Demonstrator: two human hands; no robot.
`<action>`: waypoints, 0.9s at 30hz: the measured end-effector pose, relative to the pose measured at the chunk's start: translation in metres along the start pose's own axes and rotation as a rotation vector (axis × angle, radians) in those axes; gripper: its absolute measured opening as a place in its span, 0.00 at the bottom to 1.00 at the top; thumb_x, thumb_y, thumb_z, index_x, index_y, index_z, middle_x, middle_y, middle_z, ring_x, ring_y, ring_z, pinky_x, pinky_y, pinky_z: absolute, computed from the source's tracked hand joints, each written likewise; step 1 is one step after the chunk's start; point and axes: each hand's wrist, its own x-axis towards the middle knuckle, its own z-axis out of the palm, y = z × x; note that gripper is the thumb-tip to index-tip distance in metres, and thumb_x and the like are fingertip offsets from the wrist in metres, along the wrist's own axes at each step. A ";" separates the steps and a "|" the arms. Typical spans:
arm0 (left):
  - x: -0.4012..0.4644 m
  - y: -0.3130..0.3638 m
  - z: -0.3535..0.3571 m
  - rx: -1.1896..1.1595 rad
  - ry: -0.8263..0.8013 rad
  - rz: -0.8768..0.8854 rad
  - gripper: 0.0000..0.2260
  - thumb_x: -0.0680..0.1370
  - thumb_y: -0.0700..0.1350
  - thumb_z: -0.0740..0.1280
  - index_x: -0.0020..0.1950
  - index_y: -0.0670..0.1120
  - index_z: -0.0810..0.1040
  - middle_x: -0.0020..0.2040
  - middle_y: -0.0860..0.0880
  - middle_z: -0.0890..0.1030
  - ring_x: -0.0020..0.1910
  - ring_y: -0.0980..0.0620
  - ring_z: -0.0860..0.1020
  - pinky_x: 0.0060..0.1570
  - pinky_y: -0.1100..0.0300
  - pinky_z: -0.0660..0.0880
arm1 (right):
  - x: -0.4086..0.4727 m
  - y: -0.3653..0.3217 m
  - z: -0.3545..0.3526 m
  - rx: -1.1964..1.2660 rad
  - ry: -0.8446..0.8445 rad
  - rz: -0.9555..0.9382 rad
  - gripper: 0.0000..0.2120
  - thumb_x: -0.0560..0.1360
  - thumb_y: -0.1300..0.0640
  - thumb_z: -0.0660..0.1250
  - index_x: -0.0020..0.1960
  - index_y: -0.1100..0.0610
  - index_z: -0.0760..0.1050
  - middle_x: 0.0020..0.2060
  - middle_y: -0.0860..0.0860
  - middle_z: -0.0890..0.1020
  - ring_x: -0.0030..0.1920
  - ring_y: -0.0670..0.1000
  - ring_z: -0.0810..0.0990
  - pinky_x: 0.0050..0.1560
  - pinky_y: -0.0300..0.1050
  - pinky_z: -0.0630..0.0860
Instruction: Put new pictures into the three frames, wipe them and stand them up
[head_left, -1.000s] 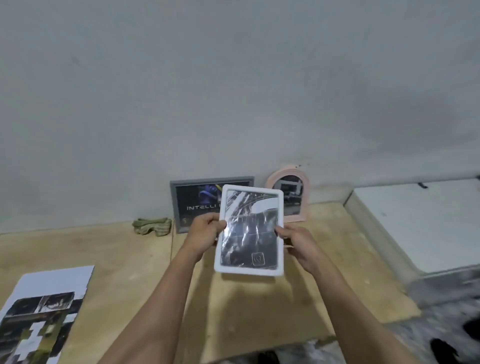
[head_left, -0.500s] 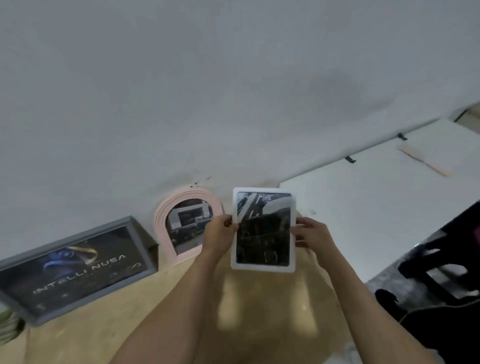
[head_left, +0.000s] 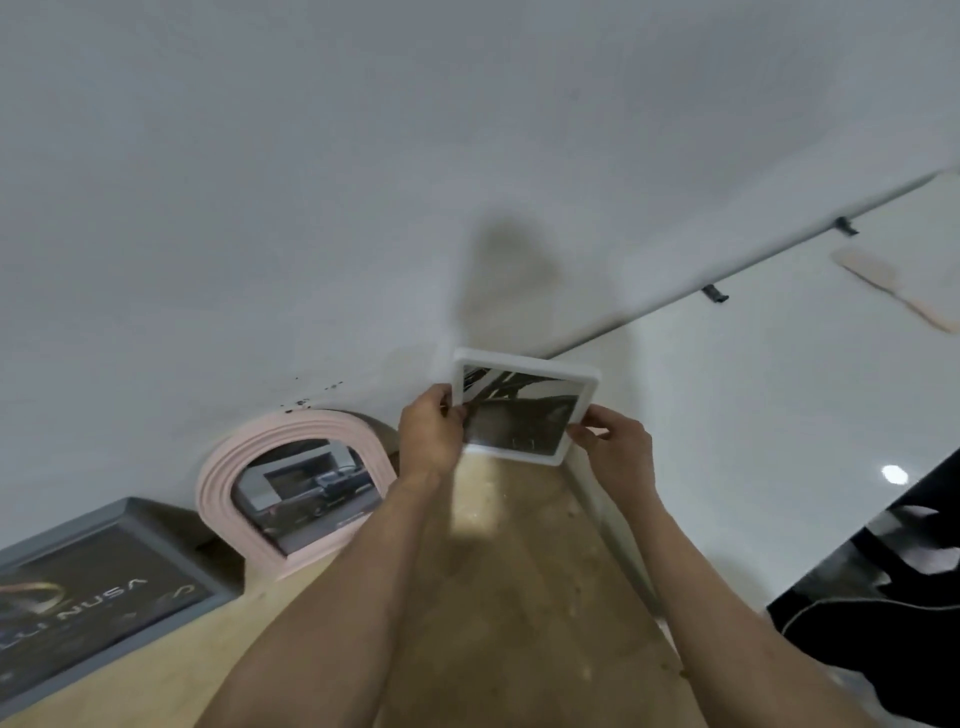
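White frame (head_left: 524, 410) moved further out toward wall, 12 o'clock. Left hand (head_left: 431, 434) & right hand (head_left: 615, 449) grip its sides. Risk: base slides on bench (head_left: 519, 597), frame tips fwd.

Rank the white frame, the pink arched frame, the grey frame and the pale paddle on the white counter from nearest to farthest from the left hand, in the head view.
From the left hand:
1. White frame, held in it, against the wall.
2. Pink arched frame, just to its left, standing at the wall.
3. Grey frame, farther left, at the picture's edge.
4. Pale paddle, far right on the white counter.
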 end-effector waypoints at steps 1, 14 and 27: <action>-0.002 -0.001 0.002 0.006 -0.003 -0.014 0.08 0.80 0.38 0.66 0.57 0.44 0.82 0.49 0.48 0.83 0.46 0.49 0.79 0.45 0.60 0.73 | 0.000 0.004 0.002 -0.035 -0.016 0.006 0.12 0.76 0.56 0.67 0.59 0.49 0.81 0.51 0.43 0.84 0.45 0.45 0.82 0.50 0.40 0.77; -0.048 -0.042 -0.008 0.100 0.027 -0.063 0.09 0.81 0.41 0.65 0.59 0.42 0.81 0.45 0.45 0.84 0.43 0.47 0.81 0.45 0.55 0.77 | -0.026 0.016 0.007 -0.193 -0.256 -0.024 0.12 0.76 0.56 0.68 0.58 0.53 0.81 0.50 0.48 0.85 0.49 0.49 0.82 0.54 0.40 0.74; -0.122 -0.032 -0.041 0.000 0.082 0.101 0.05 0.80 0.44 0.66 0.54 0.45 0.80 0.47 0.50 0.81 0.47 0.50 0.79 0.51 0.50 0.79 | -0.118 -0.002 0.032 0.006 -0.037 0.006 0.22 0.73 0.57 0.71 0.66 0.52 0.73 0.56 0.49 0.79 0.51 0.49 0.78 0.46 0.37 0.72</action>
